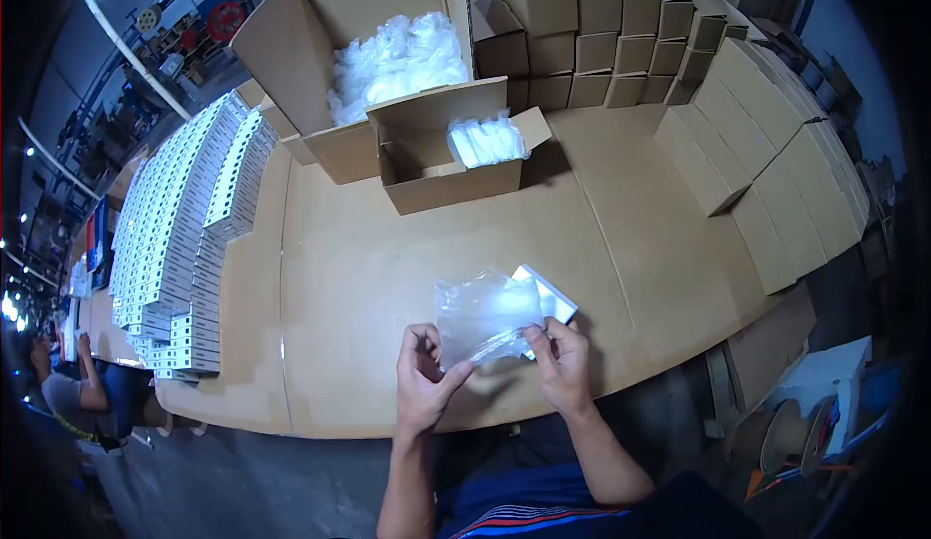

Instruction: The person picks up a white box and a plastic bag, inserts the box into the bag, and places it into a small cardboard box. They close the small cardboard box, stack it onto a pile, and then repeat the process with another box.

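Observation:
A clear plastic bag [475,308] is stretched between my two hands above the front of the table. My left hand [425,379] has its thumb along the bag's lower edge, and its fingers curl at the bag's left side. My right hand [562,360] pinches the lower right corner between thumb and fingers. Behind the bag, near my right hand, a small white box [551,295] lies on the table, partly covered by the plastic.
An open carton [456,195] holds several wrapped white packets [487,142]. Behind it, a larger carton [339,156] is filled with clear plastic bags [402,59]. Stacked white boxes [179,219] line the left; brown cartons [621,54] line the back and right. A person [78,394] sits far left.

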Tool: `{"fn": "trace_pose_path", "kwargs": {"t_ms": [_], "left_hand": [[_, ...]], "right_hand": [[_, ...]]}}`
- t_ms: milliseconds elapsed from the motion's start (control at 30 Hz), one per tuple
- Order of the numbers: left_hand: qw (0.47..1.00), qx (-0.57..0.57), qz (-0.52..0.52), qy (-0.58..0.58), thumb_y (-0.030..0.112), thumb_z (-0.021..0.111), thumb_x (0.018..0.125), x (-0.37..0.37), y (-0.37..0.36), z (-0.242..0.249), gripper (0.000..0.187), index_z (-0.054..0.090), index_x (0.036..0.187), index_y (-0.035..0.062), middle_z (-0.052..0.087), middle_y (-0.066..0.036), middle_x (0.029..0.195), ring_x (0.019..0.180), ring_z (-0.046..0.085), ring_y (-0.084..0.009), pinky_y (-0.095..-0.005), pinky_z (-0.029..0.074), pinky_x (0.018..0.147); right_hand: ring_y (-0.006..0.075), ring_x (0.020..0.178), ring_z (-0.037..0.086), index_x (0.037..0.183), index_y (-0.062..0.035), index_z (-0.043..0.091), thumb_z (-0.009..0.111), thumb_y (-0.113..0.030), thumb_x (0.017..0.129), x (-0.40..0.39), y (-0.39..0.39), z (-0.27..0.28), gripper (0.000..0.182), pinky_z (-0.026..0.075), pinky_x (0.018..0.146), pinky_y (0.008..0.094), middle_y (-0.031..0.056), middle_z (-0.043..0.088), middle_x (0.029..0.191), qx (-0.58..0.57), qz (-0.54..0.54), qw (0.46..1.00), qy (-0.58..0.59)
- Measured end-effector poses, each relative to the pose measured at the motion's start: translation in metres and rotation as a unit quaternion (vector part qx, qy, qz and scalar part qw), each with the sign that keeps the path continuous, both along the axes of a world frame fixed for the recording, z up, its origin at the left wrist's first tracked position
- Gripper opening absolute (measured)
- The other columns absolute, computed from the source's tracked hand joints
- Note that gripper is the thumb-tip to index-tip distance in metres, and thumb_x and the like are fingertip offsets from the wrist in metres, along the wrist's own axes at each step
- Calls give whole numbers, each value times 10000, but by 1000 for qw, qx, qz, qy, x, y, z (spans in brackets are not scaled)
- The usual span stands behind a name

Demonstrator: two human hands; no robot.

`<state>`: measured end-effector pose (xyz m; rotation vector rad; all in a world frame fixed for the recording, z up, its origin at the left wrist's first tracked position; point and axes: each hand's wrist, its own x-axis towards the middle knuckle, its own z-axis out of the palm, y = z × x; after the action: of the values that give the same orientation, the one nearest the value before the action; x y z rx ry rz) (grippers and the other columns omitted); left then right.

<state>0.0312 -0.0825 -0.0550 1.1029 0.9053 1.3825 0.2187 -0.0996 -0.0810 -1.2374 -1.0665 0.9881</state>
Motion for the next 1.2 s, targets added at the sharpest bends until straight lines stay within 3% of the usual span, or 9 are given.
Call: {"fn": "trace_pose_path", "kwargs": {"t_ms": [33, 133, 233, 333, 433, 567, 700, 967, 1200], "left_hand": [[997, -50, -26, -54, 22, 825, 839, -2, -2, 12, 456, 542, 1196, -7, 627, -69, 1123, 1052, 618, -139, -318, 509, 965], [991, -78, -83, 65, 25, 833, 835, -11, 7, 20, 560, 540, 1308, -38, 670, -115, 1187, 1125, 644, -180, -331, 514, 1004], [983, -74, -63, 153, 46, 853, 827, -6, 7, 12, 428, 644, 1191, -39, 726, -101, 1082, 1005, 694, -173, -325, 554, 903], [981, -19, -41, 188, 23, 849, 812, -5, 5, 4, 333, 667, 1085, -33, 733, -86, 996, 937, 705, -156, -305, 565, 841], [972, 28, -58, 225, 6, 838, 802, -11, 0, -5, 327, 662, 1077, -19, 734, -86, 967, 929, 708, -153, -300, 566, 827], [964, 44, -65, 253, -3, 803, 802, -5, -4, -6, 293, 676, 1065, -11, 749, -107, 948, 909, 738, -178, -314, 580, 813], [967, 31, -76, 242, 18, 798, 804, 2, -5, -5, 286, 682, 1065, -8, 764, -124, 953, 910, 762, -210, -341, 593, 817], [955, 21, -84, 283, 45, 813, 822, -8, -4, -18, 355, 703, 1154, -16, 774, -153, 972, 914, 765, -231, -355, 592, 814], [962, -5, -82, 259, 65, 819, 844, -2, -3, -15, 338, 695, 1137, -50, 776, -154, 967, 919, 756, -206, -349, 591, 816]], "right_hand": [[112, 780, 547, 1031, 15, 741, 697, -254, 1005, 4, -2, -3, 273, 458, 693, 281, 59, 621, 917, -6, 13, 1000, -27], [148, 839, 578, 1050, 17, 737, 725, -262, 982, 5, -4, -4, 288, 470, 720, 292, 83, 618, 974, 37, 5, 992, -117], [176, 867, 590, 1097, 6, 737, 721, -183, 958, 2, -7, 9, 236, 478, 737, 308, 108, 647, 1020, 7, 34, 992, -124], [185, 884, 607, 1164, -5, 726, 627, -106, 963, 11, 1, 29, 246, 484, 790, 291, 119, 672, 1078, 117, 48, 990, -55], [140, 1099, 582, 1313, 4, 636, 499, -101, 1020, 41, 9, 32, 340, 466, 943, 270, 76, 667, 1148, 42, 27, 999, 18], [156, 1110, 594, 1439, 7, 409, 606, -3, 995, 37, 33, 72, 486, 516, 932, 296, 131, 597, 1208, 187, 9, 978, 88], [172, 1121, 605, 1226, -20, 386, 708, 108, 898, 23, 44, 90, 477, 561, 949, 302, 124, 548, 1160, 217, 80, 968, 102], [104, 950, 618, 1130, -26, 459, 732, 33, 925, 23, 44, 76, 346, 556, 804, 265, 78, 564, 1015, 153, 183, 970, 42], [113, 928, 637, 1155, -9, 493, 733, -14, 943, 42, 52, 73, 321, 560, 807, 278, 86, 597, 1004, 142, 210, 967, 10]]}}
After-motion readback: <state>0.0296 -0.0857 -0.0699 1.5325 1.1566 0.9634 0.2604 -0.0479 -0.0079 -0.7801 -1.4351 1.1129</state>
